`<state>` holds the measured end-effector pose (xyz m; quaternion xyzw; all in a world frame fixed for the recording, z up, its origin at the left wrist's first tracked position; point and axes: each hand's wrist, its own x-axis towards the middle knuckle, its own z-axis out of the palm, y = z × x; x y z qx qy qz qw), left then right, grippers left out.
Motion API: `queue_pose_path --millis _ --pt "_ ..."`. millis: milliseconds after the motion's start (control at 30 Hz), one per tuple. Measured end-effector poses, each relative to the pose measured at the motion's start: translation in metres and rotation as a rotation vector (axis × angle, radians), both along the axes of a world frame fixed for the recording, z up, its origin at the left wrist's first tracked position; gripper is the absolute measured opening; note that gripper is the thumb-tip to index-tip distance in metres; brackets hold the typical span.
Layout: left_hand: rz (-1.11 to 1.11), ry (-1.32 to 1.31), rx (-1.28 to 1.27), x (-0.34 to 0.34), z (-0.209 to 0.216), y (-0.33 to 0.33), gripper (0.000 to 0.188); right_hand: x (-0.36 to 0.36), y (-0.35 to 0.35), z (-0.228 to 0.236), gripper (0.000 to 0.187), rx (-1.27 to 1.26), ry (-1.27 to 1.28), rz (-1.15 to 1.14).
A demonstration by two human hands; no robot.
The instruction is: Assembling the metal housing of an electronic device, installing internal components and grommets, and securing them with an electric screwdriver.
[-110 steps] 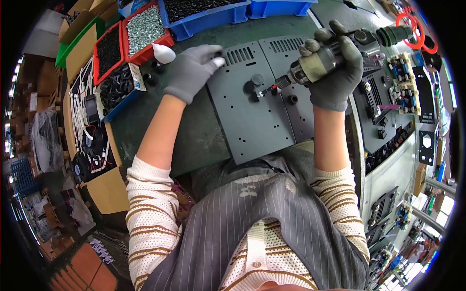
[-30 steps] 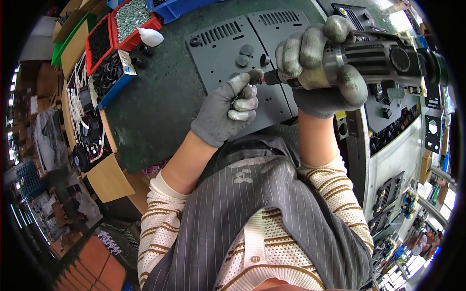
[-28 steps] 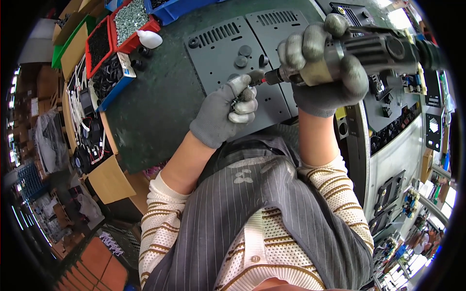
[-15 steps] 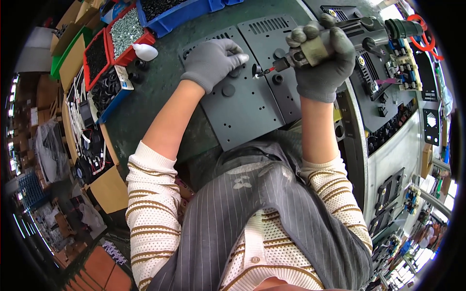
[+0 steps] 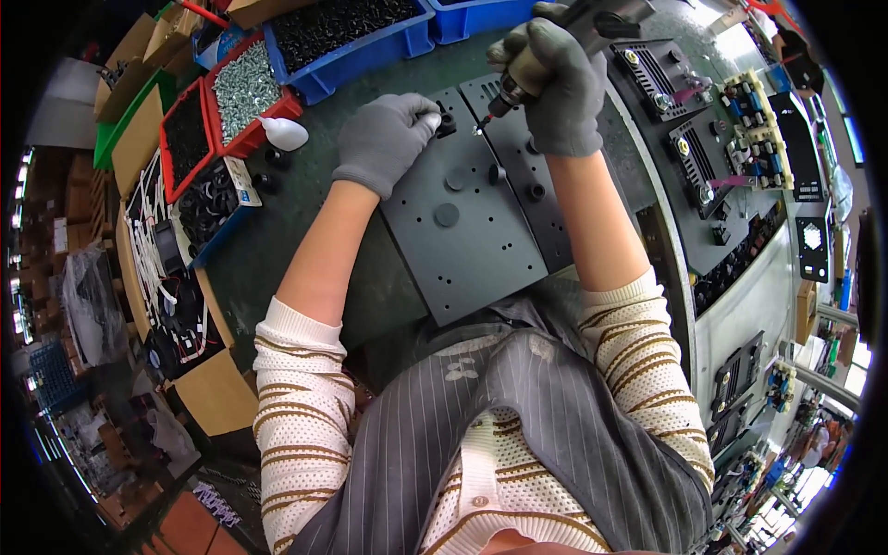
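The smooth, matt panels [image 5: 474,245] are probably metal, the gloves [image 5: 377,143] knitted cloth.

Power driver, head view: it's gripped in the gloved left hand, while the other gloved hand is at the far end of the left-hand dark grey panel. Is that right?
Not quite: the head view shows the power driver gripped in the gloved right hand. The left hand is the one at the panel's far end.

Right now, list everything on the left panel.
Two dark discs and a black round piece sit on the panel; another is at the left hand, which hides anything beneath.
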<state>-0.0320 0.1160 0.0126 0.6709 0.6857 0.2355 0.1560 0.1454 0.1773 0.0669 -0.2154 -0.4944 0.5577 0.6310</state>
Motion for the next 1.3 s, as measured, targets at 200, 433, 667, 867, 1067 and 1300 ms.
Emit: queue_pose_path --millis 200,433,667,867,1067,1300 --pt "-0.071 0.007 -0.126 0.004 0.004 0.001 0.031 -0.020 0.016 0.016 0.032 -0.117 -0.103 0.010" --pt "0.041 0.078 0.052 0.014 -0.010 0.009 0.032 -0.045 0.024 0.009 0.027 -0.107 -0.075 0.064" --pt "0.067 0.049 0.073 0.017 -0.019 0.011 0.034 -0.057 0.036 -0.013 0.021 -0.128 -0.250 0.137" --pt "0.066 -0.115 0.215 0.010 -0.019 0.004 0.030 -0.060 0.034 -0.013 0.019 -0.122 -0.267 0.212" --pt "0.245 -1.645 -0.256 -0.007 0.000 -0.048 0.035 -0.061 0.056 -0.035 0.020 0.396 -0.031 0.362" --pt "0.322 -1.934 -0.341 -0.004 -0.012 -0.070 0.026 -0.053 0.030 -0.003 0.035 -0.068 -0.102 0.244"
